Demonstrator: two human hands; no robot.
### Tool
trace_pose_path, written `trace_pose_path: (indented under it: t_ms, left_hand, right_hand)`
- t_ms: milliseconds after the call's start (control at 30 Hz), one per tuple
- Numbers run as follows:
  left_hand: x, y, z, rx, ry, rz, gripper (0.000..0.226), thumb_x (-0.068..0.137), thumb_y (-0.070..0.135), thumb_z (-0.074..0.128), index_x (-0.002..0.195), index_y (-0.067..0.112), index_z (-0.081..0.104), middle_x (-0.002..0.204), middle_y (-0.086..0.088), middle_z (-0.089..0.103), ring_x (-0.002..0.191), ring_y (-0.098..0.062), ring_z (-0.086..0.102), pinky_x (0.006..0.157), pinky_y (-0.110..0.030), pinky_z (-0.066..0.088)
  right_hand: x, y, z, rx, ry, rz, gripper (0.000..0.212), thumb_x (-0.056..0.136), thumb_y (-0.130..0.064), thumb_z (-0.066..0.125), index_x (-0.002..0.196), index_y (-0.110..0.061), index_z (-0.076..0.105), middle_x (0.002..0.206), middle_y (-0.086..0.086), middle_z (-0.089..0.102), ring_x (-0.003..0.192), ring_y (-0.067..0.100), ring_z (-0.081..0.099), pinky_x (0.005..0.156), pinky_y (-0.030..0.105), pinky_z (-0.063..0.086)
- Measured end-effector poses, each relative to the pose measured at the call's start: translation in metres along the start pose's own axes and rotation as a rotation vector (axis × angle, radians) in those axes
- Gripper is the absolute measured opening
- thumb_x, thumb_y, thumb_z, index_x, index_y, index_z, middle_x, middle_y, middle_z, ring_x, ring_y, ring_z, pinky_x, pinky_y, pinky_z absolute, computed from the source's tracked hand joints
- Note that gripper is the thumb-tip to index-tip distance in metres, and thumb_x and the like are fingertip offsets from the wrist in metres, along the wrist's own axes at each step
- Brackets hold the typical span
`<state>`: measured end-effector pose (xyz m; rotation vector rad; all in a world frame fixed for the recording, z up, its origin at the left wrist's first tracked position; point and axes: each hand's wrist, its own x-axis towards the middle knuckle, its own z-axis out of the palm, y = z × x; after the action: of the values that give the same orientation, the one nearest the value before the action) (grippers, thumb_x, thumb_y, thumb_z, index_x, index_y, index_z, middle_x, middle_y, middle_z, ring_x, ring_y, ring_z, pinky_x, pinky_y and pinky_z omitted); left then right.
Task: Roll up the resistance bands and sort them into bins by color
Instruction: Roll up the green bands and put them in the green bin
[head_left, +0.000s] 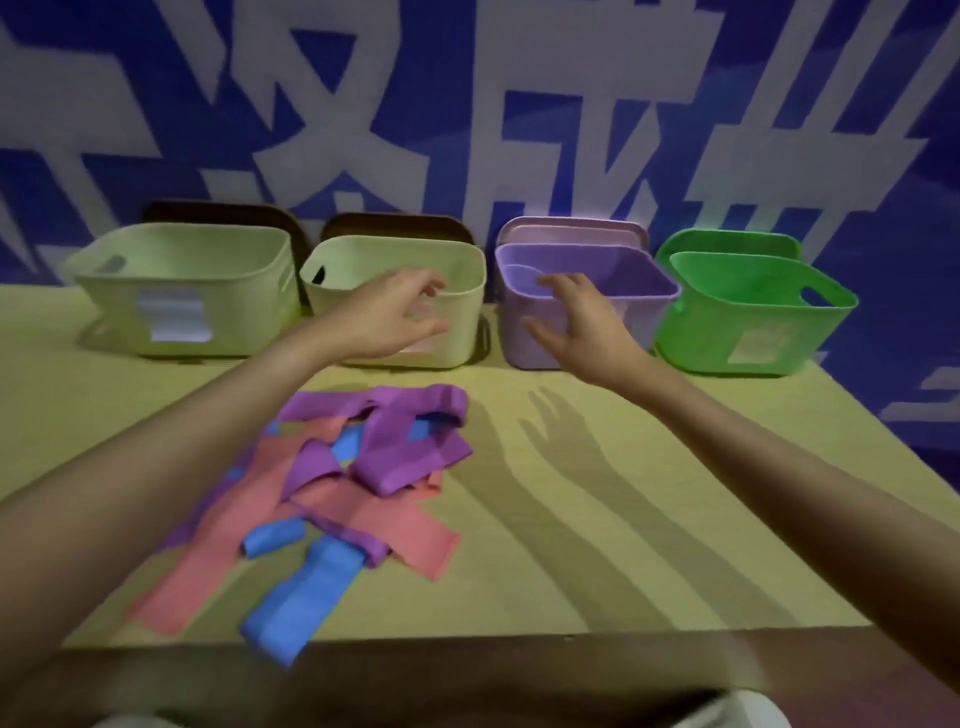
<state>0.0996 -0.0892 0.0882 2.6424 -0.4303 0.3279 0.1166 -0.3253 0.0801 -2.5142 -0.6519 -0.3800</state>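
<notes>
While both arms reach forward over the desk (597, 519), the left hand (387, 322) hangs in front of the second pale green bin (457, 332) with fingers loosely bent and holding nothing; its fingertips cover part of the bin's front wall, and I cannot tell if they touch it. The right hand (576, 322) is spread, also holding nothing, in front of the purple bin (644, 291); it hides the near left corner of this bin, and contact is not clear.

The resistance bands (337, 493) lie in a loose pile on the desk, nearer to the person than the bins and more to the left; purple, pink and blue strips cross over each other, so it is hard to count them or to follow one band from end to end; one small blue roll (272, 538) lies in the pile, and a long blue strip (296, 603) hangs a little over the near edge.

Four bins stand in a row at the back: another pale green bin (182, 291) at far left, a bright green bin (753, 322) at far right; the inside bottoms are mostly hidden by the walls; the labels on the fronts are too blurred to read. Dark lids (223, 213) lean behind the two pale bins, half hidden.
</notes>
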Motion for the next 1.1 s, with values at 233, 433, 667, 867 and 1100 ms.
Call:
trace_pose_path:
  t_ms: [233,433,667,867,1100]
  left_hand:
    - [-0.118,-0.071,-0.022,-0.076,0.139,-0.212,0.039,0.087,0.018,0.07,0.12,0.001,0.06,0.117,-0.012,0.064,0.109,-0.022,0.059,0.086,-0.019,0.038]
    - [-0.212,-0.14,-0.013,-0.172,0.29,-0.538,0.028,0.083,0.005,0.072,0.109,0.001,0.065,0.107,-0.013,0.068,0.1,-0.022,0.063,0.079,-0.017,0.04]
    - [-0.247,-0.202,-0.018,-0.06,0.277,-0.775,0.044,0.076,0.001,0.076,0.117,0.003,0.062,0.117,-0.014,0.065,0.105,-0.03,0.06,0.088,-0.031,0.044]
    - [-0.233,-0.221,-0.02,-0.156,0.286,-0.661,0.028,0.083,0.007,0.072,0.111,0.01,0.069,0.106,-0.008,0.069,0.096,-0.021,0.063,0.089,-0.033,0.05]
    - [-0.186,-0.222,-0.02,-0.12,0.115,-0.583,0.043,0.081,0.023,0.077,0.121,0.014,0.066,0.116,-0.006,0.066,0.104,-0.02,0.061,0.087,-0.027,0.045]
  right_hand:
    - [-0.039,-0.065,0.083,0.094,-0.208,-0.169,0.052,0.089,-0.018,0.066,0.133,0.002,0.048,0.129,0.02,0.05,0.12,0.033,0.05,0.098,0.022,0.03]
    - [-0.062,-0.109,0.133,0.167,-0.311,-0.293,0.053,0.09,-0.019,0.065,0.135,-0.001,0.046,0.133,0.018,0.049,0.126,0.03,0.045,0.102,0.026,0.03]
    - [-0.042,-0.15,0.172,0.171,-0.342,-0.347,0.054,0.089,-0.018,0.064,0.137,0.0,0.045,0.131,0.019,0.049,0.124,0.032,0.044,0.101,0.029,0.031]
    - [-0.014,-0.173,0.204,0.176,-0.418,-0.293,0.057,0.089,-0.013,0.061,0.14,0.001,0.04,0.136,0.022,0.046,0.13,0.032,0.04,0.106,0.031,0.029]
    - [0.027,-0.182,0.229,0.14,-0.437,-0.164,0.05,0.09,-0.014,0.061,0.135,-0.001,0.045,0.131,0.022,0.047,0.121,0.036,0.046,0.096,0.032,0.033]
